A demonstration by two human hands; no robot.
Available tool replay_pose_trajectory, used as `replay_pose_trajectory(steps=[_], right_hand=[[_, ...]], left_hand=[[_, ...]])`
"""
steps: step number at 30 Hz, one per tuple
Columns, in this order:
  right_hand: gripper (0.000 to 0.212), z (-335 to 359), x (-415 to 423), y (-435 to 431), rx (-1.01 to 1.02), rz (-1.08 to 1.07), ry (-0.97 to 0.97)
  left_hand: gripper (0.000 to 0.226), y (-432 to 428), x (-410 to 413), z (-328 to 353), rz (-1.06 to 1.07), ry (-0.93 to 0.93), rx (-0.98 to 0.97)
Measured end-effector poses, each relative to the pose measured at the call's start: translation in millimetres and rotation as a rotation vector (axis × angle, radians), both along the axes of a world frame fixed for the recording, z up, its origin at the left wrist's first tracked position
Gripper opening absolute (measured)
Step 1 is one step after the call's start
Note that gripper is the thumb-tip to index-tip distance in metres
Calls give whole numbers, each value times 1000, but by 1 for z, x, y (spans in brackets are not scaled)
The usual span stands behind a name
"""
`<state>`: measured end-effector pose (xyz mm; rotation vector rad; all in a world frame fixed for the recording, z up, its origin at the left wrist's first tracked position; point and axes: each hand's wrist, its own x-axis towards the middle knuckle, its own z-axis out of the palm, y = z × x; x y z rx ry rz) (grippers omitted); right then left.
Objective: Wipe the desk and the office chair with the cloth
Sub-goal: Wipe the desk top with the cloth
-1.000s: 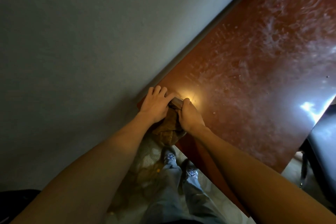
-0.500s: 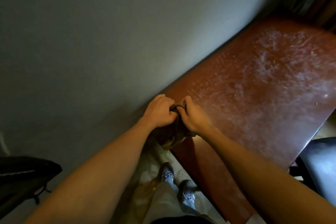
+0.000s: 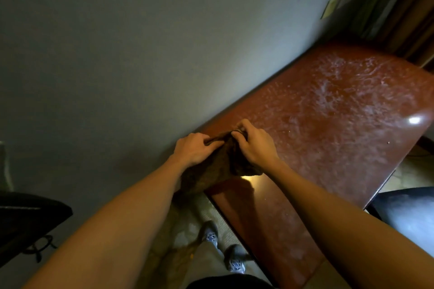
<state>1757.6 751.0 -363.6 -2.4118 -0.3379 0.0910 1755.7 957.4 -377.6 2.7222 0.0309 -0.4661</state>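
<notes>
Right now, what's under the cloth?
The brown cloth, gripped by the left hand and right hand, hangs over the desk corner. Glossy desktop shows below its hem; the corner itself is covered.

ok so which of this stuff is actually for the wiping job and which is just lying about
For the job: cloth, gripped by left hand and right hand; desk; likely the chair beside it.
Just there: wall plate; curtain; black object at far left.
</notes>
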Motion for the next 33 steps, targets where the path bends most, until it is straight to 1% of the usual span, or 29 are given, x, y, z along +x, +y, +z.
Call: replay_pose_trajectory(steps=[2,3,5,7,10,12,16,18,20,22,24,26,28,30,32,33], right_hand=[[16,-1,-1,-8,18,-21,-1],[15,-2,-2,-11,45,-41,15],[15,-4,-2,-17,96,-84,81],[18,-8,-4,-21,128,-116,171],[20,-13,-8,-22,144,-126,257],[21,-15,-13,-22,119,-121,286],[29,-35,-21,-24,43,-150,374],[30,-46,-24,-23,-13,-155,388],[28,-57,-27,-21,-61,-168,408],[25,-69,-29,-21,-81,-197,446],[38,-79,-36,-24,-106,-231,447],[50,-91,-35,-27,-213,-233,385],[54,-97,-38,-26,-312,-152,303],[55,-103,-43,-20,-381,13,233],[57,-114,-48,-6,-415,118,209],[61,-118,-50,2,-421,131,237]], left_hand=[[64,-7,-1,5,18,-35,52],[65,-11,-1,8,34,-61,46],[65,-17,0,13,65,-85,-3],[63,-20,0,19,59,-80,0],[64,-17,1,26,-83,-122,156],[65,-14,2,26,-181,-141,263],[64,-6,9,18,-340,-132,417],[62,-7,14,12,-400,-145,448],[57,-10,19,-2,-431,-140,383],[52,-10,26,-23,-430,-111,237],[57,-10,25,-41,-433,-101,181],[62,-11,26,-58,-451,-68,176],[59,-10,20,-71,-473,-18,165],[58,-7,10,-85,-489,64,162],[59,-4,0,-99,-476,107,164],[60,-5,-5,-105,-461,122,164]])
